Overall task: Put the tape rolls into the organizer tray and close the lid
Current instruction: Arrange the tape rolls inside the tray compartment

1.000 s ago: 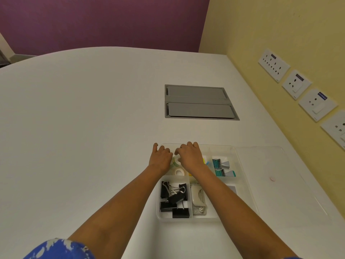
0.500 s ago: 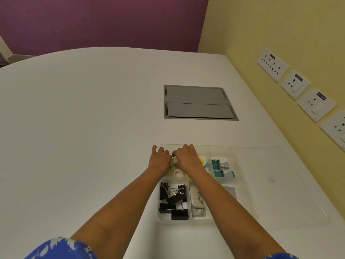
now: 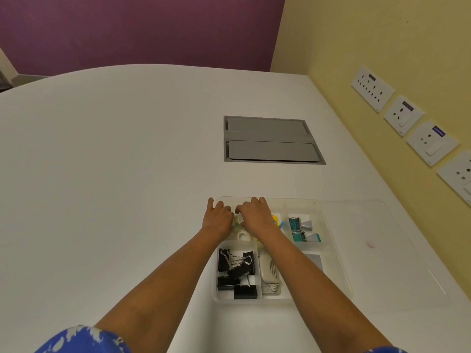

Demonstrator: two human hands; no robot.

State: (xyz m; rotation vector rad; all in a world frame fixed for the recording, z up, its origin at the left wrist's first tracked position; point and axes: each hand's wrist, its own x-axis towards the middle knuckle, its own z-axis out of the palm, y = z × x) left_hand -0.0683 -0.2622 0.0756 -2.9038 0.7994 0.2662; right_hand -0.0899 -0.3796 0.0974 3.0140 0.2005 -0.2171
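Both hands, left and right, are curled round small tape rolls in the organizer tray's far-left compartment. They look light and slick, so pinch the rims. The clear lid lies alongside on the counter.

Both hands hide most of the tape rolls

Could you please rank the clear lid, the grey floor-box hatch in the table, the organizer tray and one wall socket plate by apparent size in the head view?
1. Organizer tray and clear lid: look alike.
2. Grey hatch; farther away, so unsure.
3. Wall socket plate.
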